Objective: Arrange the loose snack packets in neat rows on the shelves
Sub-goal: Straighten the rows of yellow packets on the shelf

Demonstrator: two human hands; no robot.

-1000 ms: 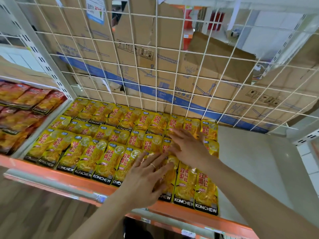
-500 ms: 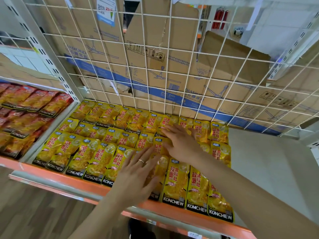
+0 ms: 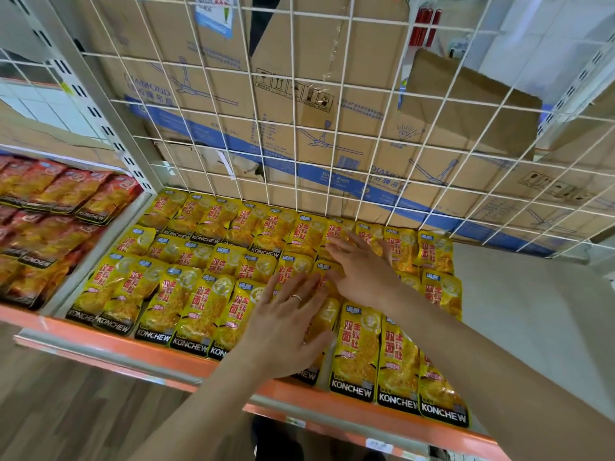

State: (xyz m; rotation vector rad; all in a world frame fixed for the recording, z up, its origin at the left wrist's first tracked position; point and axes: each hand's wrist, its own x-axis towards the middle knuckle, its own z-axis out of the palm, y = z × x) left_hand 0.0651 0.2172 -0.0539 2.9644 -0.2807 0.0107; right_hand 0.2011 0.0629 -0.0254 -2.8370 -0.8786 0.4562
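Note:
Yellow KONCHEW snack packets [image 3: 196, 304] lie flat in overlapping rows across the left and middle of a white shelf [image 3: 519, 314] with an orange front edge [image 3: 332, 402]. My left hand [image 3: 286, 327], wearing a ring, lies flat with fingers spread on the front-row packets near the middle. My right hand [image 3: 362, 271] rests palm down on the packets of the middle and back rows, just beyond the left hand. Neither hand grips a packet. Three front packets [image 3: 396, 361] lie to the right of my hands, the outermost overhanging the edge.
A white wire grid [image 3: 293, 128] backs the shelf, with cardboard boxes [image 3: 299, 94] behind it. Red KONCHEW packets [image 3: 50, 207] fill the neighbouring shelf on the left, past a white upright [image 3: 96, 108]. The right part of the shelf is bare white surface.
Both hands have slid slightly up and back over the packets, staying flat. The camera has tilted, so the shelf sits lower and the packets look nearer.

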